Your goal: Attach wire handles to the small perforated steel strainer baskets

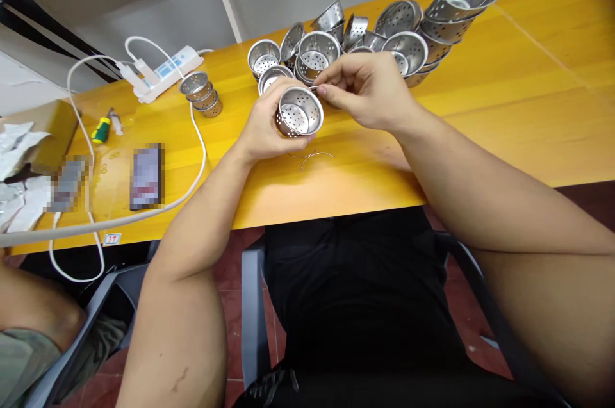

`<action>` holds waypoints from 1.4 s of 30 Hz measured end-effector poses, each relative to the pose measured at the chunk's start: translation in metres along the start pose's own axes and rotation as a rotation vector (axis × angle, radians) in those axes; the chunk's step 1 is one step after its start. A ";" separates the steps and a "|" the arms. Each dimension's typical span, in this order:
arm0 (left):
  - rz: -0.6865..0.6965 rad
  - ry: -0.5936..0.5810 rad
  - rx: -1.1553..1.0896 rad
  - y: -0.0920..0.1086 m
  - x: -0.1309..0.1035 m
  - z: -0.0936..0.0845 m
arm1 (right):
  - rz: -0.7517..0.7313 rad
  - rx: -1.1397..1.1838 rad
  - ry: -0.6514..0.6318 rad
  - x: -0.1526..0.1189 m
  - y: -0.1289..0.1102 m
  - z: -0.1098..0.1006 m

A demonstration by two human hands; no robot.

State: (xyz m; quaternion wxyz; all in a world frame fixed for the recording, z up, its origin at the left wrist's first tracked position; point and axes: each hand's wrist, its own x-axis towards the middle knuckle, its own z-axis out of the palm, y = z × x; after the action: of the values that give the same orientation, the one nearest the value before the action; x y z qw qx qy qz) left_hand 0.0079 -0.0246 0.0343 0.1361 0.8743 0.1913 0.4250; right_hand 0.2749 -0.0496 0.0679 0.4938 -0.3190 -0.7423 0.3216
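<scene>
My left hand (263,125) is wrapped round a perforated metal cup (300,112), its open mouth tilted up toward me. Just right of the cup's rim, my right hand (355,89) has its thumb and forefinger pinched together; something thin seems to be at the fingertips, too small to make out. Thin curved wires (314,154) lie on the yellow table (298,193) below the held cup. Behind both hands stand several more perforated metal cups (318,52), some stacked and some tipped over.
A tall leaning cup stack (449,27) is at the back right. Three stacked cups (204,97) stand left, near a white power strip (168,75) with cables. A phone (146,177), a screwdriver (102,130) and a cardboard box (52,139) lie farther left. A person's leg (38,299) shows lower left.
</scene>
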 end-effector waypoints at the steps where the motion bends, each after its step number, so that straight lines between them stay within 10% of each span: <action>1: 0.002 -0.010 -0.004 0.002 0.000 0.001 | 0.007 0.002 -0.012 0.000 -0.001 0.000; 15: -0.128 0.107 0.026 -0.029 -0.016 0.024 | -0.022 0.054 0.130 0.001 -0.003 0.007; 33: -0.145 0.126 0.047 -0.023 -0.011 0.027 | -0.105 0.060 0.186 -0.007 0.003 0.031; 42: -0.111 0.177 -0.102 -0.009 -0.008 0.022 | -0.165 0.219 -0.121 -0.003 -0.011 0.008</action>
State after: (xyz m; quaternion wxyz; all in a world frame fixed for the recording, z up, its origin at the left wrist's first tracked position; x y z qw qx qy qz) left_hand 0.0190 -0.0220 0.0121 0.1862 0.8134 0.2290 0.5013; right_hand 0.2665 -0.0600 0.0721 0.5050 -0.1812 -0.7548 0.3775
